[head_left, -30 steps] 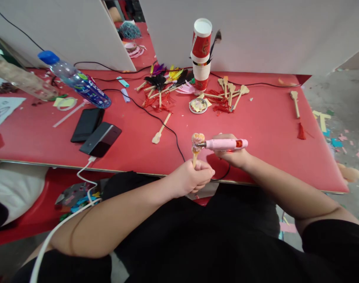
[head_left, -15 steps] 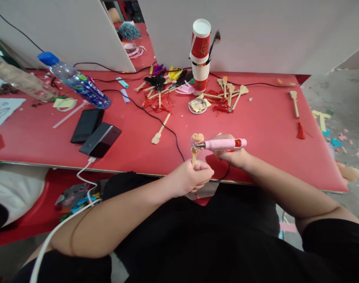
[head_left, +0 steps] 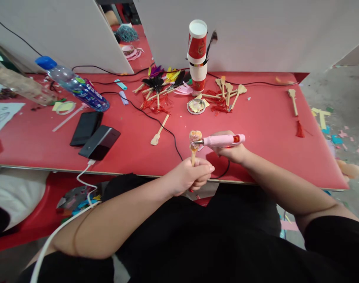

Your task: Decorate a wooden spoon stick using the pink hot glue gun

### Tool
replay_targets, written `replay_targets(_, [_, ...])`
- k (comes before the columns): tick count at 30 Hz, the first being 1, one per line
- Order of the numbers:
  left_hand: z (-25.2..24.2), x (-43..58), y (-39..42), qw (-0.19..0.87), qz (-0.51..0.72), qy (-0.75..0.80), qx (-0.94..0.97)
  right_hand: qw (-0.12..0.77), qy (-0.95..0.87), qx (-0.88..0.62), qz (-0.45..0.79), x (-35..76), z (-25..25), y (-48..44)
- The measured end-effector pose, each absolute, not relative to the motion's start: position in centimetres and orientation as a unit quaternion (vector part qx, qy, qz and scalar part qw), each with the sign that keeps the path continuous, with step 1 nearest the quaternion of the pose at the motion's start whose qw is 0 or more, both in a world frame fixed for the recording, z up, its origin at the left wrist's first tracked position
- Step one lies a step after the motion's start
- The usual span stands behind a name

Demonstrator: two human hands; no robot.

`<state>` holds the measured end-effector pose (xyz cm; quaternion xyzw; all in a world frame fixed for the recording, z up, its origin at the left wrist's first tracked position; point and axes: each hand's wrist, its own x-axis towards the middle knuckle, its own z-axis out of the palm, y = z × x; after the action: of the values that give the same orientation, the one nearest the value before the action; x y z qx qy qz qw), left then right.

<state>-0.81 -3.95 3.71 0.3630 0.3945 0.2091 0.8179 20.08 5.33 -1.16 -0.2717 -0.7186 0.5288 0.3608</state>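
My left hand point(head_left: 188, 175) is closed round the handle of a small wooden stick point(head_left: 194, 144) and holds it upright over the near edge of the red table point(head_left: 264, 129). The stick's top carries a pale pink and yellow decoration. My right hand point(head_left: 232, 151) grips a pink pen-shaped glue gun point(head_left: 222, 140) that lies level, its metal tip touching the decorated top from the right. A black cord point(head_left: 155, 118) runs from the tool across the table.
Behind stand stacked red paper cups point(head_left: 197, 55), wooden sticks with feathers and red tassels point(head_left: 158, 88), more bare sticks point(head_left: 229, 92) and a small round dish point(head_left: 196, 105). At left lie a water bottle point(head_left: 74, 85), a phone point(head_left: 86, 127) and a power bank point(head_left: 99, 141).
The hands, stick and glue gun have kept their pose, tip against the decoration. The view has shifted slightly, so everything sits a little higher and to the left.
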Motion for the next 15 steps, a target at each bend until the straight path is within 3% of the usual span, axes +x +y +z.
replay_targets(8, [2.3, -0.6, -3.2, 0.738, 0.406, 0.404, 0.356, 0.402, -0.668, -0.343, 0.524, 20.3, -0.7, 5.3])
replay_targets(15, [1.6, -0.8, -3.2, 0.735, 0.435, 0.37, 0.365, 0.401, -0.67, -0.375, 0.5, 21.1, -0.1, 5.2])
